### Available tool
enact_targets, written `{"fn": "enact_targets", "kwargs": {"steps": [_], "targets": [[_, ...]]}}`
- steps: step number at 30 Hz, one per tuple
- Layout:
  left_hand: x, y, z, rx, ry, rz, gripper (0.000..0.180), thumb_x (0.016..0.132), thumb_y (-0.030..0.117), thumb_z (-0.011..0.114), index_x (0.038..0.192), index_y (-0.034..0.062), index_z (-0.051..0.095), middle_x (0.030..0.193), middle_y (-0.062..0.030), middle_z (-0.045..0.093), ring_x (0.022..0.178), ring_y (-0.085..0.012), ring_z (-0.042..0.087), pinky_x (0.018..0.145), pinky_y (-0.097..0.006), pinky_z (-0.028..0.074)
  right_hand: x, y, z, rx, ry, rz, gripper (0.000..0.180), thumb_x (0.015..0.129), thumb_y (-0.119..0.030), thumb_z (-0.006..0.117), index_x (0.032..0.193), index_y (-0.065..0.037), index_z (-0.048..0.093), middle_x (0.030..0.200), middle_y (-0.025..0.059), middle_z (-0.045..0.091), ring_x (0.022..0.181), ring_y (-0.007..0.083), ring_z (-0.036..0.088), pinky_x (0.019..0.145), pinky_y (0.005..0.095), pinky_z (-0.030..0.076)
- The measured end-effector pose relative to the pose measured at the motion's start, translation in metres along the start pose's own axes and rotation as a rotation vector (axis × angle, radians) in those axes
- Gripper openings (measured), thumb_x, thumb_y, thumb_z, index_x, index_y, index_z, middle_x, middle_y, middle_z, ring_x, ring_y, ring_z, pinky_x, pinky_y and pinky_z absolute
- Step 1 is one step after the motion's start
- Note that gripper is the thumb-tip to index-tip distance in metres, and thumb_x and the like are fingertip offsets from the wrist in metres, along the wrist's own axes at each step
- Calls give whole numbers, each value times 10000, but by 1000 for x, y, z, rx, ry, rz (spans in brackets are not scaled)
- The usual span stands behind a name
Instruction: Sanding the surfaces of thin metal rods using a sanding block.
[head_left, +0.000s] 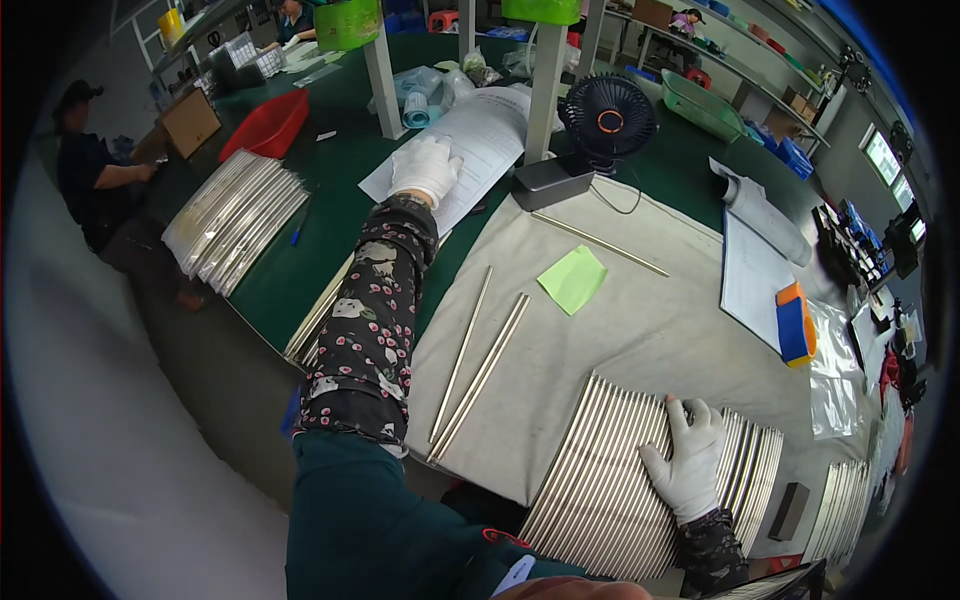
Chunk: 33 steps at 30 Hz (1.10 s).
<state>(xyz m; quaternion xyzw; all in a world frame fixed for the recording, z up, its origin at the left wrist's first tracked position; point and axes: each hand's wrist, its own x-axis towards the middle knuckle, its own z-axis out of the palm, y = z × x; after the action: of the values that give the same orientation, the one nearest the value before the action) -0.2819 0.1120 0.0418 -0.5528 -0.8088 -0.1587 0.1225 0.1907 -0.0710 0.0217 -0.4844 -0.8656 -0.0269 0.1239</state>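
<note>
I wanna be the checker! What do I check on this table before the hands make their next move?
1. Right hand on the row of thin metal rods: ok, it rests on top.
2. Left hand at the printed paper sheet: ok, it is over the sheet's near part.
3. Gloves covering all fingertips: not ok, one fingertip on the right hand looks bare.
4. All rods together in one row: not ok, some loose rods lie apart on the grey cloth.
5. Green paper note uncovered: ok, nothing lies on it.
6. Black fan switched off: cannot tell from one still picture.
</note>
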Motion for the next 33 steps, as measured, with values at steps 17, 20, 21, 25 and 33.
{"fn": "enact_targets", "kwargs": {"steps": [17,20,21,25,33], "targets": [[-251,38,-69,-34,-221,552,693,840,364,642,1356,-51,438,1395,-262,401,1310,-447,360,1066,-501,317,10,1,4,19,90,-33,622,761,-426,659,1245,-46,566,1102,184,547,1006,355,504,892,477,392],[-246,46,-74,-49,-177,496,519,774,211,648,1235,-1,544,1119,-168,561,1051,-354,537,833,-450,461,8,0,3,30,104,-30,615,762,-413,661,1246,-46,567,1097,185,549,998,352,506,891,475,394],[-246,45,-74,-7,-141,465,492,770,199,643,1220,19,557,1083,-152,563,1010,-339,542,803,-444,467,8,-1,3,37,112,-36,609,763,-404,662,1246,-46,566,1093,184,552,990,350,508,890,476,394],[-239,25,-63,115,-73,363,450,773,185,626,1211,86,594,1080,-128,562,980,-318,542,784,-444,460,5,0,3,50,115,-34,600,767,-394,660,1242,-40,565,1090,188,549,993,351,506,899,480,391],[-218,-30,-25,299,-74,77,553,834,318,604,1345,115,542,1465,-201,357,1357,-416,307,1108,-576,218,3,2,5,33,119,-37,602,771,-397,656,1242,-32,565,1094,189,552,1005,359,508,915,481,387]]}}
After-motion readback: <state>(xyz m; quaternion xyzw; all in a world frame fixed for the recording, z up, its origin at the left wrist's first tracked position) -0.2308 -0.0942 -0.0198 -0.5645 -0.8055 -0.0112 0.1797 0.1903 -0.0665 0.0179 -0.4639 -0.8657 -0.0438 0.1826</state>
